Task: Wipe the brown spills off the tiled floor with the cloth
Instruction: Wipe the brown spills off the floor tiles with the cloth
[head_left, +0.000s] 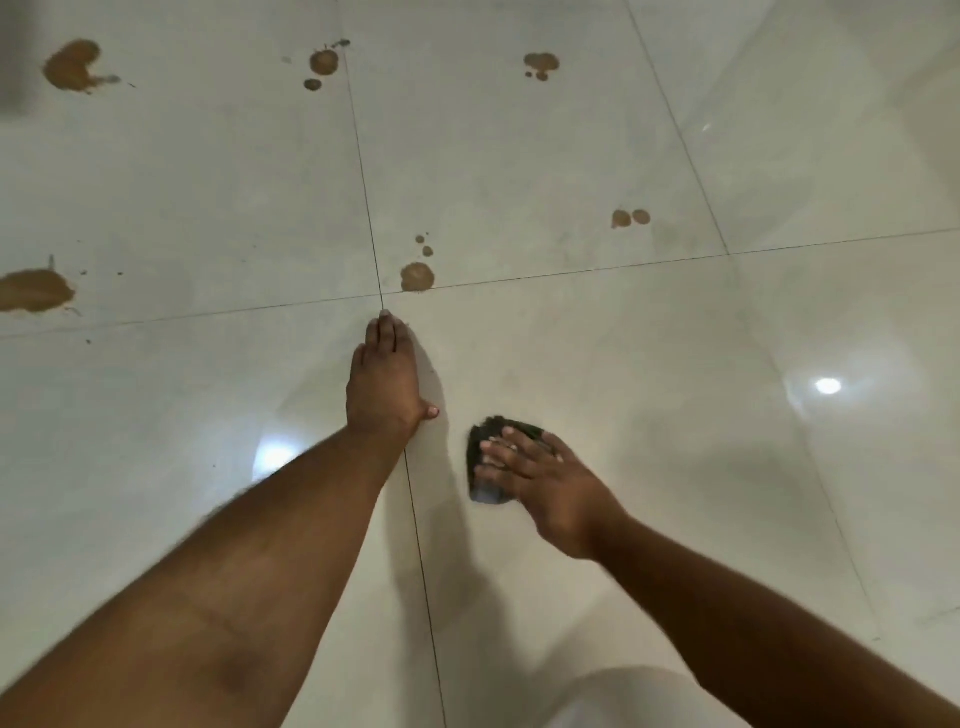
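The left hand (384, 379), fingers together, braces on the glossy pale tiled floor (571, 171) while the right hand (540, 473), fingers spread, presses a dark, seemingly crumpled cloth (480, 447) flat for wiping.

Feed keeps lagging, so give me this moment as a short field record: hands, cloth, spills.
left hand: flat on the floor, fingers straight, holding nothing
right hand: fingers spread, pressing on the cloth
cloth: dark, bunched, on the tile near the person
nearest spill: brown, beyond the left hand's fingertips, unwiped
other spills: several further off
floor: pale glossy tiles
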